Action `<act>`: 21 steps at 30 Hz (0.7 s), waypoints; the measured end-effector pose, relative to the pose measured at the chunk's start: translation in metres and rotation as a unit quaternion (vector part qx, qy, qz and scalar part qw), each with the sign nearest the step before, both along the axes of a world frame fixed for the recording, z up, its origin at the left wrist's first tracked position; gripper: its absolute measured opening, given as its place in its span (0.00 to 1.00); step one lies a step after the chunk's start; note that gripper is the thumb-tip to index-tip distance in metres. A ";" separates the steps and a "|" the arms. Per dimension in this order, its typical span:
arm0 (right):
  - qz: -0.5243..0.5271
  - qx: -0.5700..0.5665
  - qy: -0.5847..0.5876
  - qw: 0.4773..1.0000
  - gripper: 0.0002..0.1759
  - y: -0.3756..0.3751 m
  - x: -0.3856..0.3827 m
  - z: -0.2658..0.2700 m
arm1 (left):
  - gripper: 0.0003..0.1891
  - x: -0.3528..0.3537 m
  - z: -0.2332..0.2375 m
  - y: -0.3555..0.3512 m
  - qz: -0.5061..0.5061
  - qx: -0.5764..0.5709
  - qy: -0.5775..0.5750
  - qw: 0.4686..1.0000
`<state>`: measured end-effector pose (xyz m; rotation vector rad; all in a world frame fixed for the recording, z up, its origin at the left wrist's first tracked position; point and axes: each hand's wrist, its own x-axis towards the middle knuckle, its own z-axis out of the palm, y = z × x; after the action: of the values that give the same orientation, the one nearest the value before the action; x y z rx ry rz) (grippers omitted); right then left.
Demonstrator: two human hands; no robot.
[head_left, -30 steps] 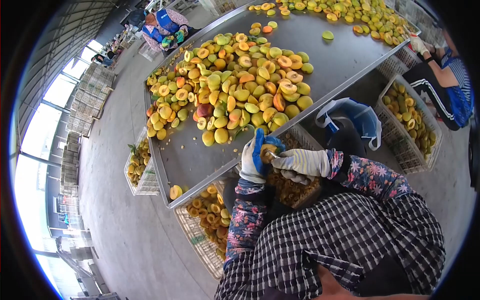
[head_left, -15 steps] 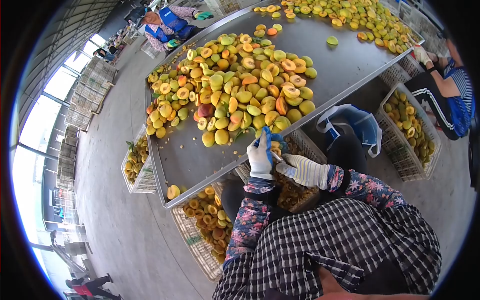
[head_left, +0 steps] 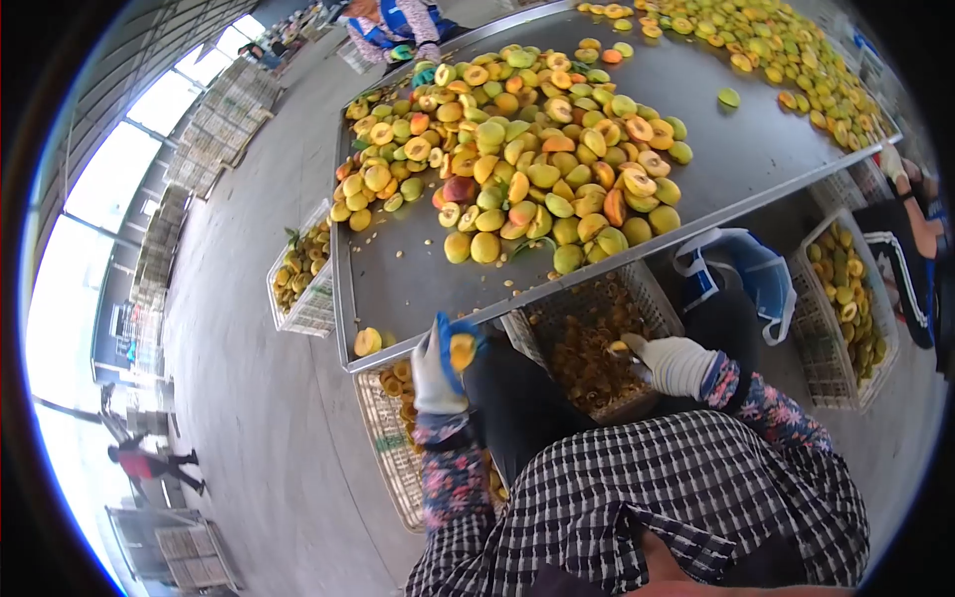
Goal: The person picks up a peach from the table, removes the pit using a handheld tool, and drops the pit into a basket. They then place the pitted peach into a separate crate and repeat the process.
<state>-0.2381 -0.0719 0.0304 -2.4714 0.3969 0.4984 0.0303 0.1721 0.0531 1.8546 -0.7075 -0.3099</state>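
My left hand (head_left: 443, 366), in a white glove with a blue palm, is closed on a peach half (head_left: 463, 350) with its cut face showing. It is over the left crate of peach halves (head_left: 396, 383), just off the table's front edge. My right hand (head_left: 674, 366), in a striped white glove, is closed around a small hand tool, mostly hidden, and hovers over a crate of brown pits and scraps (head_left: 587, 348). A small yellowish piece (head_left: 619, 346) shows by its fingertips. A big pile of peaches (head_left: 547, 149), many halved, covers part of the metal table (head_left: 418, 289).
A co-worker (head_left: 398, 30) reaches into the pile's far side; another sits at the right edge. A blue-and-white bag (head_left: 741, 274) stands beside my knee. Crates of peaches stand at right (head_left: 841, 298) and left (head_left: 303, 279). Stacked crates (head_left: 224, 119) line the floor.
My hands were together at the table's edge with the tool at the peach. Now they are apart: the left has moved left with the peach half, the right over the scrap crate.
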 end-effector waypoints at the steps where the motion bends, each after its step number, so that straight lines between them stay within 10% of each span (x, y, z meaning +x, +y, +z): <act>1: 0.016 -0.015 0.022 1.000 0.25 0.002 -0.001 0.000 | 0.15 0.014 -0.007 0.026 0.077 -0.011 0.175 0.981; 2: 0.024 -0.025 0.033 0.999 0.27 0.003 -0.001 -0.007 | 0.16 0.024 -0.016 0.050 0.109 0.092 0.174 0.974; 4: 0.040 -0.043 0.057 0.997 0.29 0.006 0.000 -0.017 | 0.18 0.026 -0.022 0.075 0.087 0.357 -0.217 0.904; 9: 0.048 -0.039 0.149 0.987 0.25 0.010 0.022 -0.023 | 0.22 0.066 -0.020 0.002 0.044 0.142 -0.147 0.978; 17: 0.025 0.006 0.100 0.995 0.19 0.011 0.014 -0.007 | 0.49 0.116 -0.059 -0.167 -0.028 0.421 -0.157 0.893; 21: 0.057 -0.006 0.064 0.996 0.32 0.006 0.006 -0.001 | 0.57 0.122 -0.056 -0.177 -0.021 0.458 -0.095 0.884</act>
<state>-0.2324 -0.0657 0.0292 -2.4916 0.3117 0.7062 0.1520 -0.0046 -0.0026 2.8007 -0.8067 -0.5619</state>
